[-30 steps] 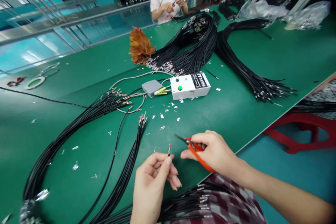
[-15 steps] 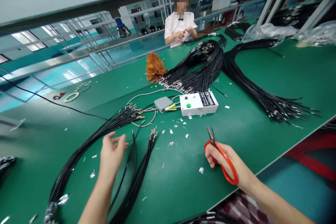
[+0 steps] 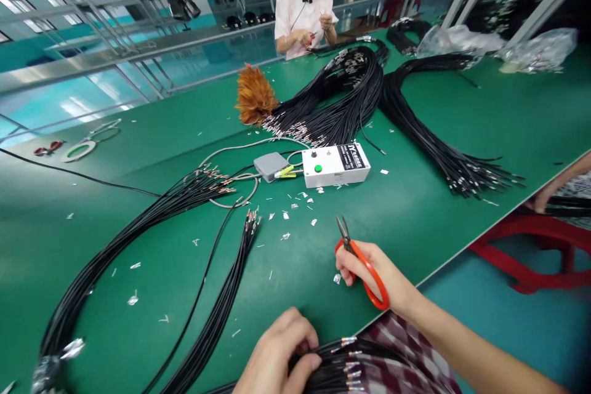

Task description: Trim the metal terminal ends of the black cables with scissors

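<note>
My right hand [image 3: 372, 258] is wrapped round a pair of scissors [image 3: 345, 235] with orange-red handles. Their slim blades point away from me and stand slightly apart over the green table. At the front edge, my left hand [image 3: 281, 351] has its fingers curled at a bundle of black cables [image 3: 344, 360] lying at my lap. Thumb and fingertips close on a cable there; how many strands they grip is hidden. Left of centre lies a smaller group of black cables [image 3: 231, 286], stripped ends pointing away, with a single cable [image 3: 207, 265] beside it.
A white box [image 3: 332, 177] with a green button stands mid-table beside a grey pedal [image 3: 271, 166]. Farther back lie large black cable bundles [image 3: 344, 98] and an orange-brown feather duster [image 3: 255, 95]. Foil scraps dot the table. A person [image 3: 305, 18] works across it; a red stool [image 3: 535, 258] stands right.
My left hand has come from above the cables on the table down to the bundle at my lap. The right hand keeps the scissors. The view has tilted down and shifted right.
</note>
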Action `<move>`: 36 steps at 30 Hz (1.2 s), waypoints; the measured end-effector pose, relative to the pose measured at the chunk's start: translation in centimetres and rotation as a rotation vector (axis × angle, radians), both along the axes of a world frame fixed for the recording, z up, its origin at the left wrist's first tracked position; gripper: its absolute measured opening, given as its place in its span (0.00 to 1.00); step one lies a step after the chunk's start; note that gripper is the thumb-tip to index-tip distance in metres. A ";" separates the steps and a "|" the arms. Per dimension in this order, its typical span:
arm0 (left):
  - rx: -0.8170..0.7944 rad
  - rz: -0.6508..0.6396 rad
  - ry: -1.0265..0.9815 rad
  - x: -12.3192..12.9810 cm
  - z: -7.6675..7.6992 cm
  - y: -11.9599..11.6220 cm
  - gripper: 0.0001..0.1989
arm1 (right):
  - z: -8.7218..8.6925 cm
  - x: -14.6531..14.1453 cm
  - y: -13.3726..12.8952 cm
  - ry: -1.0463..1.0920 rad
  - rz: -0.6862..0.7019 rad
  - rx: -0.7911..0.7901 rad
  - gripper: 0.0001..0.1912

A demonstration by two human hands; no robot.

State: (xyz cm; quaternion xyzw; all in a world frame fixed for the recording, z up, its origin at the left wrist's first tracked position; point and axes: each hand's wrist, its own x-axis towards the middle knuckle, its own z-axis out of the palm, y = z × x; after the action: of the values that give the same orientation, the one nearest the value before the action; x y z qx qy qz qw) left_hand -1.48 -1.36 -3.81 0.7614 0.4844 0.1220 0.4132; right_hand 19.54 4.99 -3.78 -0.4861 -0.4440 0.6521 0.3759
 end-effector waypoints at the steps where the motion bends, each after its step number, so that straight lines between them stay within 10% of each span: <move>1: -0.026 0.063 -0.084 -0.1 0.6 0.4 0.07 | 0.1 0.0 -0.2 0.000 0.023 -0.002 0.21; 9: -0.084 0.274 -0.316 1.6 4.1 1.6 0.08 | 0.9 -1.6 -1.5 0.245 0.176 -0.047 0.14; 25: -0.043 0.651 -0.603 2.5 4.1 1.9 0.05 | -0.7 -6.3 -4.2 0.585 -0.090 -0.199 0.15; 36: 0.122 0.518 -0.483 2.1 3.2 1.5 0.04 | 0.6 -4.7 -2.5 0.528 -0.154 -0.117 0.11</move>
State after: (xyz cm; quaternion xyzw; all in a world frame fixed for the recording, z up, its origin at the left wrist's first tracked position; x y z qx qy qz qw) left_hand 0.67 0.11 -0.57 0.5858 0.5413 0.4279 0.4251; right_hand 14.87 2.48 -3.22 -0.3528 -0.2540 0.7501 0.4983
